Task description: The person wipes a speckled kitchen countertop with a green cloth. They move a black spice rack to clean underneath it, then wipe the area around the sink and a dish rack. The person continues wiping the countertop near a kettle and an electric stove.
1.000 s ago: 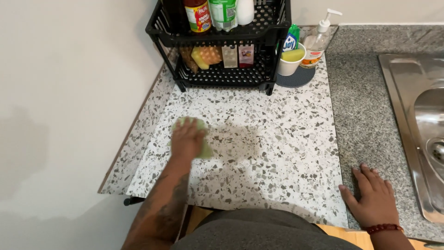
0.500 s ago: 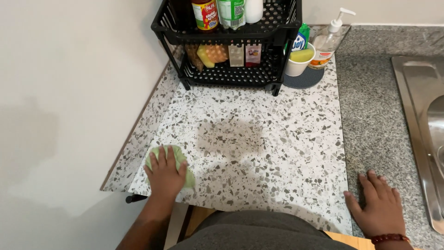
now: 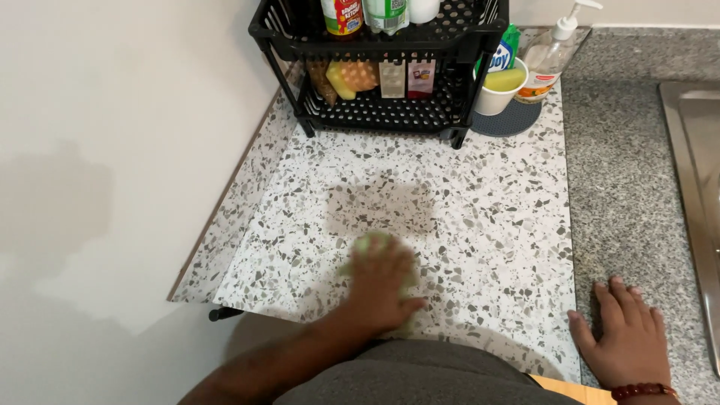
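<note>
My left hand (image 3: 381, 286) presses a light green cloth (image 3: 367, 244) flat on the speckled white counter mat (image 3: 480, 217), near the mat's front edge and a little left of centre. Most of the cloth is hidden under the palm; only its far edge shows. The hand is motion-blurred. My right hand (image 3: 626, 337) rests flat, fingers spread, on the grey granite counter (image 3: 637, 187) at the front right, just past the mat's right edge. It holds nothing. A red bead bracelet sits on that wrist.
A black two-tier rack (image 3: 382, 67) with bottles, sponges and packets stands at the back. Right of it are a white cup (image 3: 499, 90) on a dark coaster and a pump soap bottle (image 3: 551, 52). A steel sink edge (image 3: 694, 195) lies far right. A white wall is on the left.
My left hand has slid the green cloth from the mat's left side toward the front, then rightward to the front centre. My right hand has stayed planted on the granite.
</note>
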